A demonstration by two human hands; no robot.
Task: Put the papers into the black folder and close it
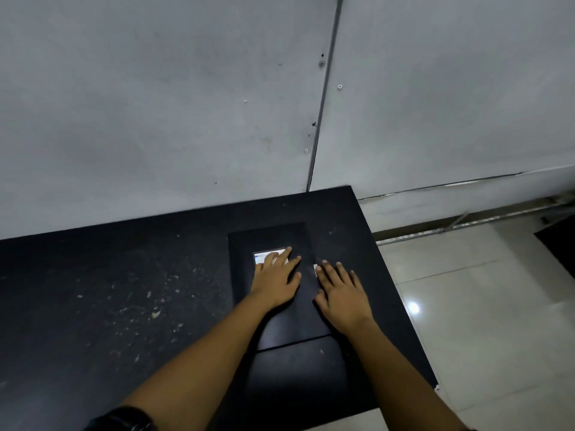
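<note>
The black folder (270, 237) lies flat on the black table (124, 290), near its right end. My left hand (275, 281) rests palm down on the folder, fingers spread, partly over a small white label (264, 256) on its cover. My right hand (340, 290) lies flat at the folder's right edge, fingers apart. A small white sliver of paper (315, 268) shows just left of its fingertips. No other papers are visible.
The table top is dusty with pale flecks on its left half. A grey wall (186, 104) stands right behind the table. To the right, the table edge drops to a glossy tiled floor (482, 306).
</note>
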